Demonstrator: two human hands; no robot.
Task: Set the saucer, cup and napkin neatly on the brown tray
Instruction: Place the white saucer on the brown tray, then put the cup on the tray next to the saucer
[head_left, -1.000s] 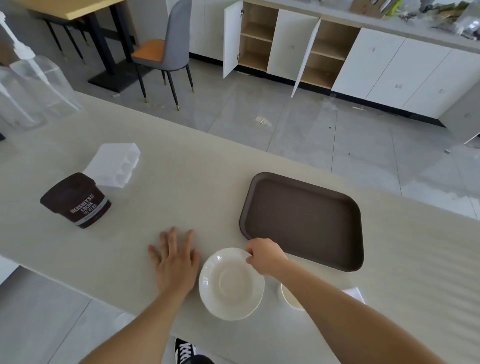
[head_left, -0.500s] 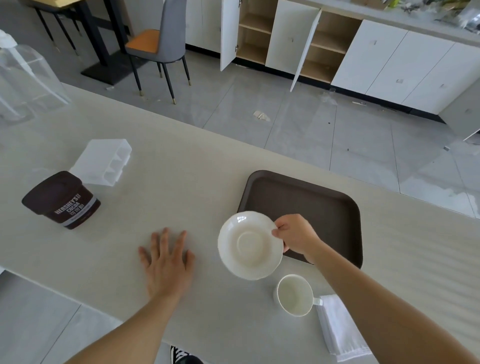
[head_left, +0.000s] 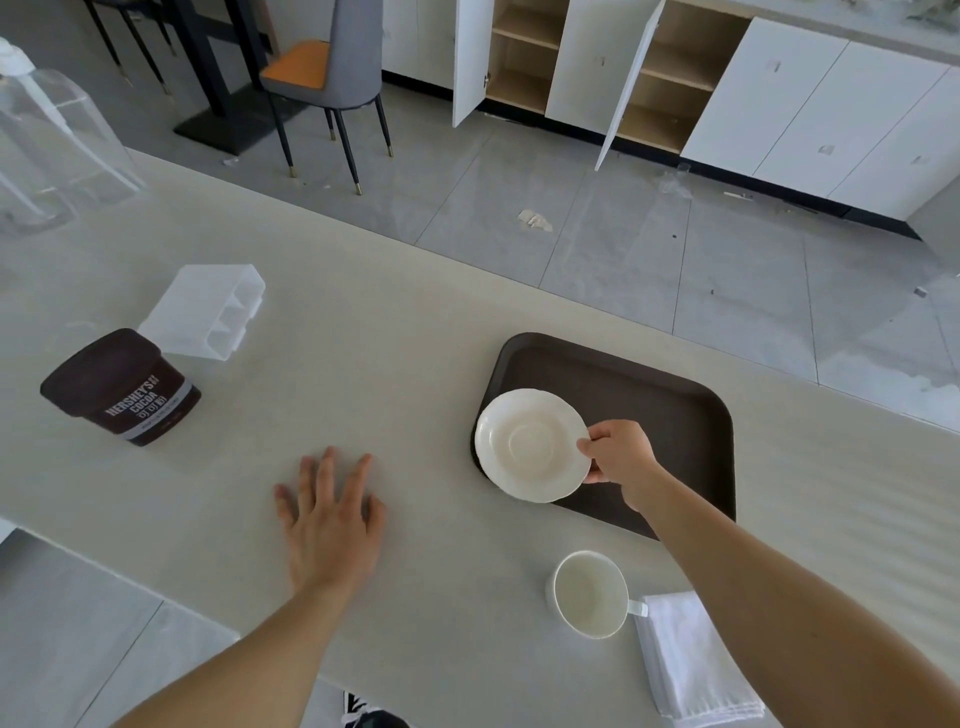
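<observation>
My right hand (head_left: 618, 453) pinches the right rim of the white saucer (head_left: 530, 444), which hangs over the left front corner of the brown tray (head_left: 649, 400); I cannot tell whether it touches the tray. The white cup (head_left: 589, 594) stands upright on the table in front of the tray, its handle pointing right. A folded white napkin (head_left: 691, 660) lies just right of the cup, partly under my right forearm. My left hand (head_left: 330, 512) rests flat on the table, fingers spread, left of the tray.
A dark Hershey's cocoa tub (head_left: 122, 387) and a white plastic holder (head_left: 205, 312) sit at the table's left. Clear plastic containers (head_left: 47, 145) stand at the far left. The table's near edge runs just below the cup and napkin.
My right hand lifted the saucer off the table in front of the tray and carried it away from me, over the tray's left front corner. My left hand stayed flat.
</observation>
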